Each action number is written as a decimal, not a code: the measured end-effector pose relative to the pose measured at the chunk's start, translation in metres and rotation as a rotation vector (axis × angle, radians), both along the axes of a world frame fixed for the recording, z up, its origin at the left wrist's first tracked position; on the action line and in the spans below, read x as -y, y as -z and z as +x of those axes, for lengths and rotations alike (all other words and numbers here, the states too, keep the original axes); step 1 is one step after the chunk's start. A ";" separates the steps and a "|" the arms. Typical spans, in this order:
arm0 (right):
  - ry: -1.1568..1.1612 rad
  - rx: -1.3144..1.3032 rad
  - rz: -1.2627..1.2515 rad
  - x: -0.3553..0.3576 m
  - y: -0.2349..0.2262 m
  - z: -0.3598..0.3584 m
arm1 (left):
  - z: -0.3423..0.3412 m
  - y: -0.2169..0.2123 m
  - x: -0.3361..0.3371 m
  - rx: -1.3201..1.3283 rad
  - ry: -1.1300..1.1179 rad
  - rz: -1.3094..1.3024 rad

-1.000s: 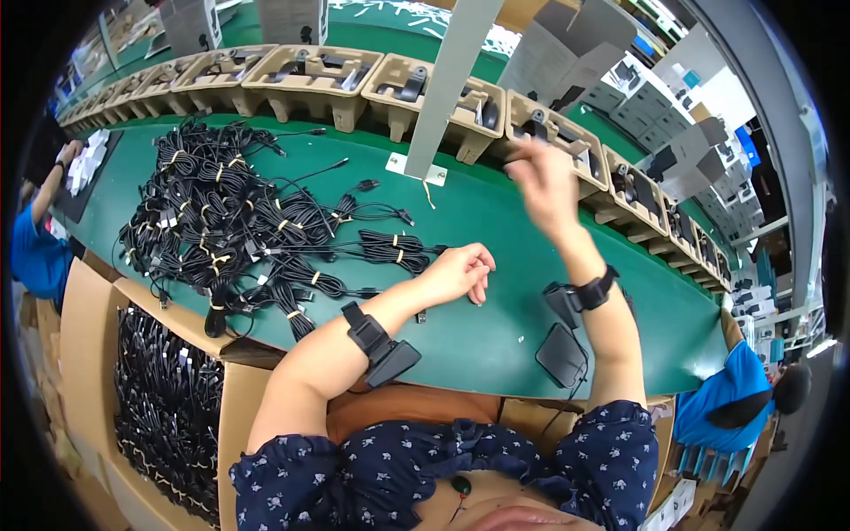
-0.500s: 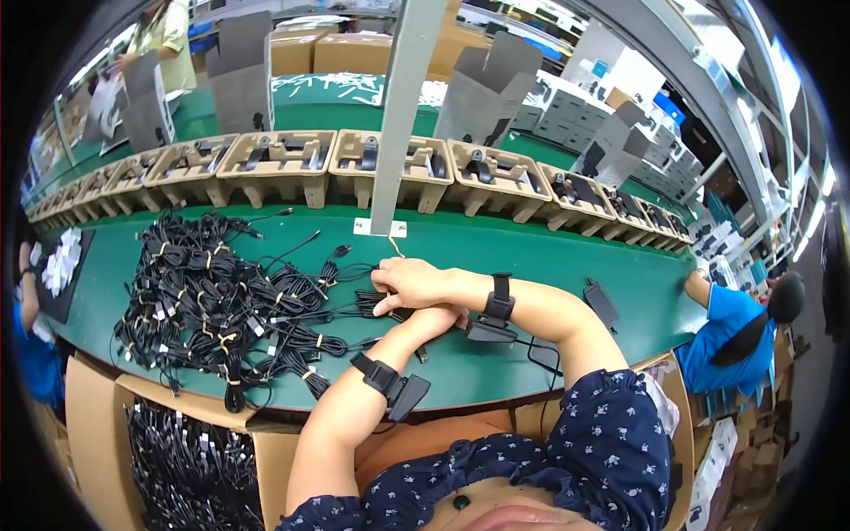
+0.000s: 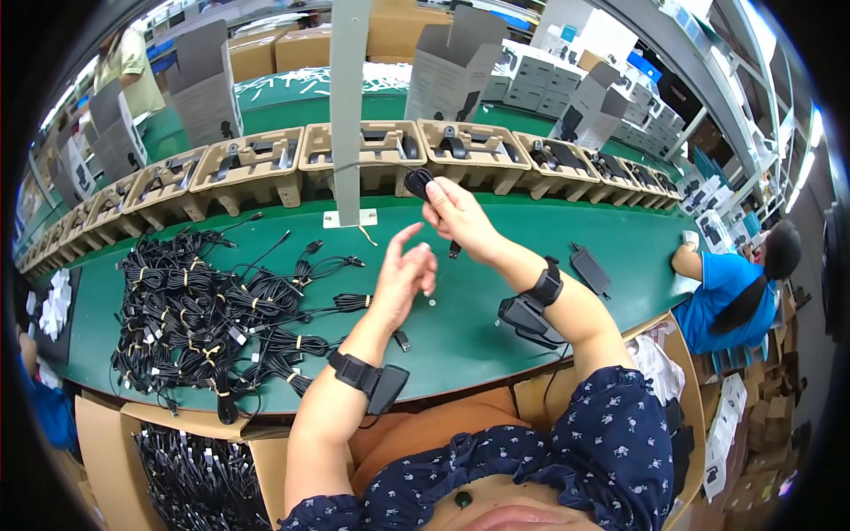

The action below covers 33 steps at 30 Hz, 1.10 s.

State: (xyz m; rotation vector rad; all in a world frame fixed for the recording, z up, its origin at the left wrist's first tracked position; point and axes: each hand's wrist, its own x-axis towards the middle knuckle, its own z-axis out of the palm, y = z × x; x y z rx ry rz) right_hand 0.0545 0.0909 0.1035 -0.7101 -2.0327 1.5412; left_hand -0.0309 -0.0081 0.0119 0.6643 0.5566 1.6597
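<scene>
Right hand (image 3: pixel 456 217): grip clenched on a coiled black cable (image 3: pixel 419 182), raised above the green counter (image 3: pixel 496 327), just before the cardboard trays (image 3: pixel 381 155). Left hand (image 3: pixel 403 279): grip released, fingers spread, below the right; bundled black cables (image 3: pixel 204 310) heaped to its left.

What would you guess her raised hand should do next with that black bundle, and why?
Probably carry it forward into the cardboard tray just beyond: the right hand pinches the coiled black cable above the green table, close to that tray, while the left hand hangs open and empty.
</scene>
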 end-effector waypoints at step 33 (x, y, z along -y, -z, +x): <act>-0.449 0.359 1.401 0.046 0.024 0.083 | 0.005 -0.007 0.018 -0.341 0.626 -0.185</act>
